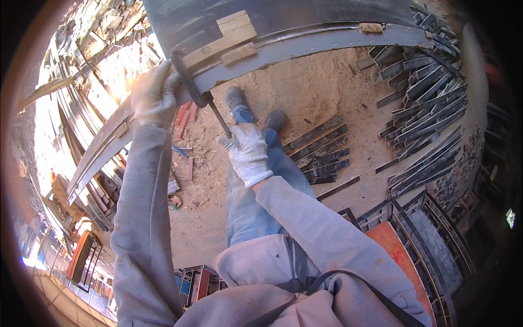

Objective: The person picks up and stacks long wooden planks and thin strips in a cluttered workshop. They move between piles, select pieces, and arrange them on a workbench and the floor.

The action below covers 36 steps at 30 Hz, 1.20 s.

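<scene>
A black screw clamp point(186, 76) spans the edge of a long grey board point(305, 46), left of the middle. My left hand point(154, 95), in a pale work glove, is closed at the clamp's upper end, its thumb side against the black frame; glare blurs part of it. My right hand point(248, 154), gloved too, is wrapped round the lower end of the clamp's thin rod, in front of my legs. A pale wood offcut point(237, 25) and a small wood block point(238, 54) lie beside the clamp, on the board and the dark panel point(305, 13) behind it.
Another wood block point(371, 27) sits farther right on the board. Dark metal strips point(422, 98) are heaped at the right, with several more point(318, 152) on the sandy ground point(305, 82). Red pieces point(185, 120) lie below the board. Metal frames point(406, 240) stand at the lower right.
</scene>
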Each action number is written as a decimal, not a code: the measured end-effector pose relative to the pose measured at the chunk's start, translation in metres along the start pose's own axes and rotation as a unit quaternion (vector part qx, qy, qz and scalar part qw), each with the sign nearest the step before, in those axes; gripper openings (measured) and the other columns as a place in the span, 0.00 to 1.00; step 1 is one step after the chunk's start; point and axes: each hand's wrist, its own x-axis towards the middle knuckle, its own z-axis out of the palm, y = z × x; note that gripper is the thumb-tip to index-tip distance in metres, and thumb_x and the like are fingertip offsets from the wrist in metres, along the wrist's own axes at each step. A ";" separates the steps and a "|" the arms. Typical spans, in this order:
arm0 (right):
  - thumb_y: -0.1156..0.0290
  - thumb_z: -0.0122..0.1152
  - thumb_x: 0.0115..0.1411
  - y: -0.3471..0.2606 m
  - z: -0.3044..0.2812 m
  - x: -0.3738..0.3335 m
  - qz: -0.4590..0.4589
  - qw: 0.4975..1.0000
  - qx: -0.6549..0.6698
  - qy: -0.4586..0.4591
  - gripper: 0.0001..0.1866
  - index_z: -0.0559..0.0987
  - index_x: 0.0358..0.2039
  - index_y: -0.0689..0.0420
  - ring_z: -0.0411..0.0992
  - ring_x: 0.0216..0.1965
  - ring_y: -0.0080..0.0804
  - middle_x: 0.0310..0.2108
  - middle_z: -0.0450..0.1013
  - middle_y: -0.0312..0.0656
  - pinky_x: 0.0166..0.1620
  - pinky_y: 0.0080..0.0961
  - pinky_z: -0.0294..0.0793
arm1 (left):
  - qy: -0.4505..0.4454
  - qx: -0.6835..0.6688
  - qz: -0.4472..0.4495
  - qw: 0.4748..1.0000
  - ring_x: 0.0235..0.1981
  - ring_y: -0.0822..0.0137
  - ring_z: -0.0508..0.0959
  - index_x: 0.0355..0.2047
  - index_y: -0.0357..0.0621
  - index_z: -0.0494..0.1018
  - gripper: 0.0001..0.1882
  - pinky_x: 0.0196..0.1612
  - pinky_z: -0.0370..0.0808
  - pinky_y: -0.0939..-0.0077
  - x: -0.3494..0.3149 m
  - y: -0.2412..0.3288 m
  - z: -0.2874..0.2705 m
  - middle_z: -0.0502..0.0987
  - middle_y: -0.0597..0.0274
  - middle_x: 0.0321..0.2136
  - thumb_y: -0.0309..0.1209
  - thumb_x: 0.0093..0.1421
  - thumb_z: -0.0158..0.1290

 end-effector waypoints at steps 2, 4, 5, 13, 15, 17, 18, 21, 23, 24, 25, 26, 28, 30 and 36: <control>0.52 0.73 0.59 -0.003 -0.002 0.002 0.007 1.000 -0.011 -0.004 0.26 0.84 0.49 0.59 0.72 0.50 0.53 0.48 0.77 0.51 0.55 0.46 0.72 | -0.005 -0.021 -0.015 1.000 0.38 0.52 0.81 0.51 0.46 0.81 0.16 0.43 0.76 0.58 0.000 0.000 0.002 0.84 0.55 0.36 0.39 0.66 0.61; 0.52 0.74 0.59 -0.004 -0.002 0.000 0.008 1.000 -0.014 -0.005 0.26 0.84 0.49 0.59 0.72 0.50 0.53 0.48 0.77 0.51 0.55 0.47 0.72 | 0.001 -0.010 -0.006 1.000 0.39 0.53 0.82 0.52 0.46 0.81 0.16 0.44 0.77 0.60 -0.001 -0.002 0.002 0.84 0.55 0.36 0.37 0.66 0.62; 0.52 0.74 0.59 -0.004 -0.002 0.000 0.006 1.000 -0.014 -0.004 0.26 0.84 0.49 0.59 0.72 0.51 0.53 0.48 0.77 0.51 0.55 0.47 0.72 | 0.004 -0.005 -0.001 1.000 0.39 0.54 0.82 0.52 0.45 0.81 0.17 0.44 0.77 0.60 -0.002 -0.003 0.001 0.84 0.55 0.37 0.36 0.65 0.62; 0.46 0.69 0.60 -0.001 0.003 -0.001 -0.012 1.000 -0.001 0.013 0.28 0.83 0.51 0.53 0.71 0.49 0.58 0.44 0.74 0.57 0.52 0.52 0.71 | 0.003 -0.028 -0.015 1.000 0.42 0.55 0.82 0.54 0.45 0.80 0.18 0.47 0.78 0.63 -0.005 -0.006 0.005 0.84 0.56 0.39 0.33 0.65 0.64; 0.47 0.70 0.60 0.000 0.003 -0.001 -0.006 1.000 0.015 0.008 0.27 0.83 0.50 0.53 0.71 0.49 0.57 0.44 0.74 0.56 0.52 0.51 0.71 | -0.003 -0.037 -0.019 0.999 0.43 0.54 0.82 0.54 0.44 0.80 0.18 0.49 0.78 0.62 -0.005 -0.008 0.006 0.84 0.54 0.41 0.33 0.65 0.63; 0.49 0.71 0.59 -0.002 0.003 -0.001 -0.007 1.000 0.021 0.011 0.26 0.84 0.50 0.54 0.71 0.49 0.56 0.45 0.74 0.54 0.52 0.51 0.71 | -0.020 -0.050 -0.042 0.998 0.47 0.52 0.83 0.53 0.40 0.80 0.17 0.52 0.78 0.60 -0.006 -0.007 0.006 0.84 0.51 0.43 0.32 0.66 0.62; 0.50 0.72 0.59 -0.002 0.004 -0.001 -0.011 1.000 0.018 0.019 0.25 0.84 0.49 0.54 0.71 0.49 0.56 0.45 0.74 0.54 0.52 0.51 0.72 | -0.025 -0.050 -0.040 0.998 0.47 0.52 0.83 0.53 0.40 0.80 0.17 0.52 0.78 0.60 -0.005 -0.006 0.005 0.84 0.51 0.43 0.32 0.66 0.62; 0.52 0.73 0.58 -0.004 0.005 -0.002 -0.003 0.999 0.024 0.021 0.24 0.84 0.48 0.55 0.71 0.50 0.55 0.46 0.75 0.52 0.53 0.50 0.72 | -0.029 -0.069 -0.041 0.996 0.46 0.52 0.84 0.54 0.40 0.80 0.17 0.52 0.78 0.60 -0.002 -0.003 0.002 0.84 0.51 0.42 0.32 0.66 0.62; 0.54 0.72 0.59 -0.006 0.004 -0.002 0.001 0.999 0.027 0.025 0.23 0.84 0.48 0.55 0.72 0.50 0.54 0.46 0.75 0.51 0.53 0.49 0.73 | -0.018 -0.104 -0.051 0.993 0.46 0.52 0.84 0.54 0.40 0.80 0.18 0.52 0.78 0.60 -0.004 -0.001 0.004 0.84 0.51 0.42 0.32 0.66 0.62; 0.55 0.72 0.59 -0.008 0.004 -0.002 -0.002 0.999 0.024 0.033 0.22 0.84 0.48 0.55 0.72 0.50 0.53 0.46 0.76 0.50 0.53 0.48 0.73 | -0.016 -0.102 -0.043 0.994 0.46 0.52 0.83 0.54 0.40 0.80 0.18 0.51 0.78 0.60 -0.005 -0.003 0.005 0.84 0.51 0.42 0.32 0.66 0.62; 0.56 0.72 0.60 -0.009 0.003 -0.002 -0.005 0.999 0.021 0.041 0.21 0.84 0.48 0.56 0.72 0.49 0.53 0.45 0.76 0.50 0.53 0.47 0.74 | -0.014 -0.100 -0.035 0.994 0.46 0.51 0.83 0.54 0.40 0.80 0.18 0.51 0.78 0.60 -0.005 -0.005 0.006 0.84 0.51 0.42 0.32 0.66 0.62; 0.55 0.70 0.62 -0.012 0.003 -0.003 0.015 0.996 0.075 0.044 0.20 0.84 0.47 0.56 0.74 0.46 0.51 0.42 0.77 0.48 0.51 0.47 0.75 | -0.012 -0.098 -0.027 0.995 0.46 0.51 0.83 0.54 0.41 0.80 0.18 0.51 0.78 0.60 -0.005 -0.007 0.007 0.84 0.51 0.42 0.32 0.66 0.62; 0.53 0.65 0.67 -0.015 0.004 -0.001 0.056 0.980 0.185 0.052 0.18 0.84 0.45 0.56 0.76 0.41 0.49 0.37 0.79 0.45 0.47 0.46 0.77 | -0.009 -0.090 -0.021 0.996 0.46 0.54 0.82 0.56 0.48 0.79 0.19 0.51 0.77 0.62 -0.006 -0.010 0.009 0.83 0.56 0.43 0.34 0.65 0.62; 0.50 0.58 0.71 -0.015 -0.002 0.002 0.272 0.838 0.463 -0.093 0.19 0.84 0.39 0.54 0.73 0.30 0.41 0.26 0.75 0.39 0.37 0.43 0.74 | -0.014 -0.069 -0.020 0.997 0.47 0.55 0.81 0.57 0.52 0.79 0.20 0.52 0.76 0.62 -0.006 -0.011 0.007 0.83 0.59 0.44 0.36 0.65 0.62; 0.45 0.48 0.76 0.008 0.004 0.010 0.387 0.280 0.828 -0.295 0.26 0.79 0.30 0.53 0.59 0.18 0.25 0.18 0.61 0.31 0.25 0.24 0.58 | -0.035 0.039 -0.008 0.999 0.48 0.53 0.79 0.58 0.52 0.77 0.20 0.55 0.72 0.56 0.000 0.004 0.001 0.82 0.60 0.45 0.44 0.69 0.55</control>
